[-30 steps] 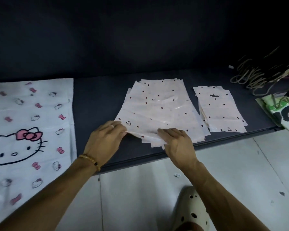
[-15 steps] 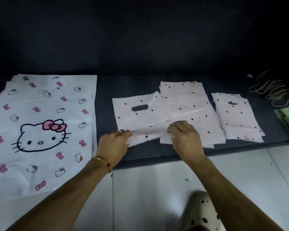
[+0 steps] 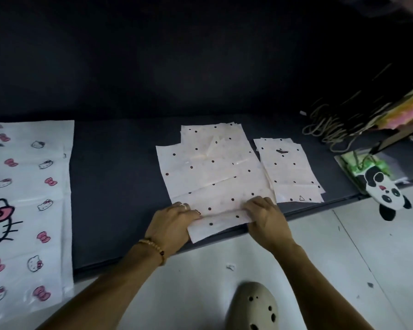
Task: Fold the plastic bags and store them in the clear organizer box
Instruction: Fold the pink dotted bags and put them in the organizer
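No organizer box is seen and the big cat-print bags (image 3: 26, 210) lie unfolded, while one dotted bag (image 3: 215, 186) on the mat's (image 3: 119, 186) near edge is pinched by left hand (image 3: 174, 222) and right hand (image 3: 265, 217), barely folded.

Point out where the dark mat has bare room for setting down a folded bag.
Bare dark mat lies between the cat-print bag and the dotted bag pile. The right end is crowded: smaller dotted stack, cords, panda bag.
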The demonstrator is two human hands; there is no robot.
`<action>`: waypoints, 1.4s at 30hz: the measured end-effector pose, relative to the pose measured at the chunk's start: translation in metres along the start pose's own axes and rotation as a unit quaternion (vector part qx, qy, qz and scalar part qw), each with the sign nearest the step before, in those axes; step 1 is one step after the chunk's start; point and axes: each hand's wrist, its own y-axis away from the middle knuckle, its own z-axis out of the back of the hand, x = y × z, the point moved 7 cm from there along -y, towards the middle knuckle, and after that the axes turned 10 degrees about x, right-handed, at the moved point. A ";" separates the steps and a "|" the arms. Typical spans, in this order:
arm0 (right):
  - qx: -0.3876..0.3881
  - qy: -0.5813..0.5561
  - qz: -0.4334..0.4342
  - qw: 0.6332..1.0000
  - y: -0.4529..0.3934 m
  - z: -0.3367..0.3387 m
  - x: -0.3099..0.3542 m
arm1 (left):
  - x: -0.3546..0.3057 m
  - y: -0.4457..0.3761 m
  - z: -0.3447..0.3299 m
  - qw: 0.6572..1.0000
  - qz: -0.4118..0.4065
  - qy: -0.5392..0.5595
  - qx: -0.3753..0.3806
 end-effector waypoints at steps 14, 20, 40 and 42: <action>0.074 -0.044 -0.012 0.996 -0.009 -0.005 -0.007 | 0.008 -0.051 -0.003 0.995 -0.017 -0.006 0.097; 0.136 -0.264 -0.067 0.953 -0.008 0.006 -0.009 | 0.016 -0.045 0.007 0.969 0.034 0.237 0.062; -0.140 -0.569 -0.063 0.808 -0.013 0.075 -0.015 | 0.013 -0.051 0.062 0.890 0.060 0.446 -0.078; -0.091 -0.586 -0.015 0.805 -0.015 0.080 0.010 | 0.020 -0.025 0.094 0.906 0.012 0.400 -0.137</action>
